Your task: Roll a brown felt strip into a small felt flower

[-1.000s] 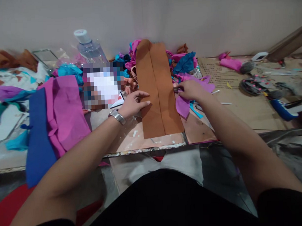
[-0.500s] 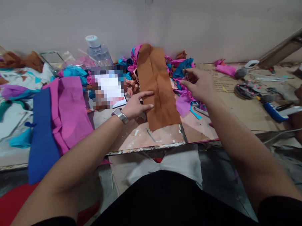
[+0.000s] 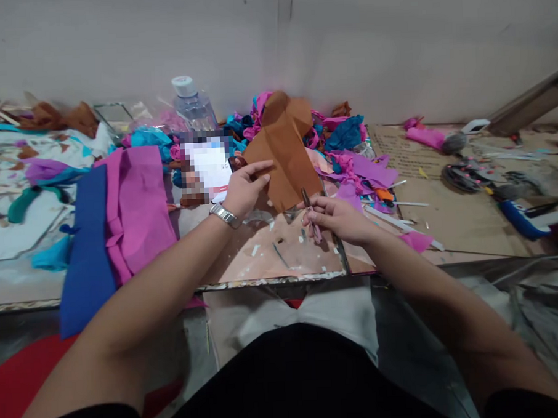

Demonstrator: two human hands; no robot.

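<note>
A brown crepe paper sheet (image 3: 283, 150), creased and partly folded, lies in front of me with its far end on a heap of scraps. At its left edge is my left hand (image 3: 246, 187), a metal watch on the wrist, with index finger and thumb closed together on the paper. My right hand (image 3: 337, 220) is closed around small scissors (image 3: 313, 223), their dark tip upward near the sheet's lower right corner. To the left, pink paper (image 3: 143, 209) and a blue strip (image 3: 84, 248) hang toward the table's front edge.
Behind the left hand are a clear bottle (image 3: 195, 108) and a partly blurred white phone-like screen (image 3: 210, 166). Crumpled coloured scraps (image 3: 345, 135) line the back. Cardboard (image 3: 446, 220) lies on the right, with a blue-handled tool (image 3: 522, 220) and a dark round dish (image 3: 462, 177).
My right hand has come down and left from the scraps to the brown sheet's lower corner, scissors now plainly visible. The sheet has turned and folded, its near edge shifting away from me.
</note>
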